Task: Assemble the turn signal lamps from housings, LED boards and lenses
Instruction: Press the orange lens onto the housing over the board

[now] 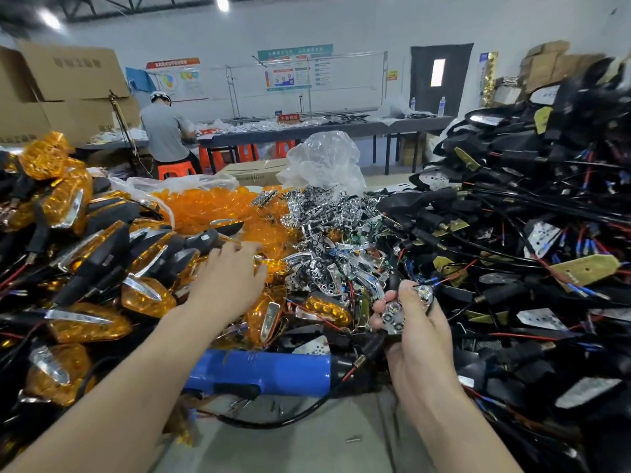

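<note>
Lamps, amber lens on black housing, lie heaped at the left in the head view, so many look finished. Much is left, I judge: loose lenses fill a bag at centre, chrome boards are piled beside it, and wired housings are stacked high on the right.

The right hand grips one LED unit, thumb on top and fingers curled beneath. It seems seated in a black housing, though that is partly hidden. The left hand holds nothing and reaches with loose, spread fingers over the near edge of the lenses. This lamp probably lacks only its lens. A blue tool lies near the front.
</note>
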`<action>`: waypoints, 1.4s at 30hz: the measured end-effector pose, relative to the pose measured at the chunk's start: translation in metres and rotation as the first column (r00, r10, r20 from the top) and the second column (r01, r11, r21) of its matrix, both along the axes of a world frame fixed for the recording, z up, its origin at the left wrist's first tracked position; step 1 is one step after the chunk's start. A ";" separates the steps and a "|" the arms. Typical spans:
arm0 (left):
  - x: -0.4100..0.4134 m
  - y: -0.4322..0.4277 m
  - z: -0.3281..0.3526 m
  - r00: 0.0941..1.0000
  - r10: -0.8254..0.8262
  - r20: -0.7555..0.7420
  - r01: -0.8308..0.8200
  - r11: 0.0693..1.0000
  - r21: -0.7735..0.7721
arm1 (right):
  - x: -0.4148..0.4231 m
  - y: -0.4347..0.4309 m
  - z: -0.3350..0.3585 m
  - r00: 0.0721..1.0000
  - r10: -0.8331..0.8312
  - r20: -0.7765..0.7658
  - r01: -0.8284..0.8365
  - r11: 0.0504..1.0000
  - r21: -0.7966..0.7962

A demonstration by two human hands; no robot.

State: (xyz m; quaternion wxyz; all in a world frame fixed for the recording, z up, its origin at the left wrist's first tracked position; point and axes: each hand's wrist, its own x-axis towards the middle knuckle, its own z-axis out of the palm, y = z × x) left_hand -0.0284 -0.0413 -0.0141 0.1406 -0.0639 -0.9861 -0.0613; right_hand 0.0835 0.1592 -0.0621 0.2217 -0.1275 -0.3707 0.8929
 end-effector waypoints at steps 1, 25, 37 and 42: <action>-0.002 0.000 -0.004 1.000 0.002 0.023 0.000 0.996 -0.087 | 0.000 0.000 -0.001 1.000 -0.003 0.012 0.003 1.000 0.009; 0.115 0.059 -0.037 0.892 -0.438 -0.111 0.232 0.233 0.944 | 0.008 -0.011 0.005 0.970 0.244 -0.009 -0.237 0.947 0.216; 0.113 0.051 -0.038 0.910 -0.366 -0.193 0.401 0.666 0.629 | 0.013 -0.011 0.006 0.955 0.295 -0.014 -0.255 0.847 0.466; 0.115 0.053 -0.034 0.915 -0.350 -0.200 0.373 0.546 0.750 | 0.012 -0.009 0.014 0.947 0.321 -0.008 -0.304 0.906 0.296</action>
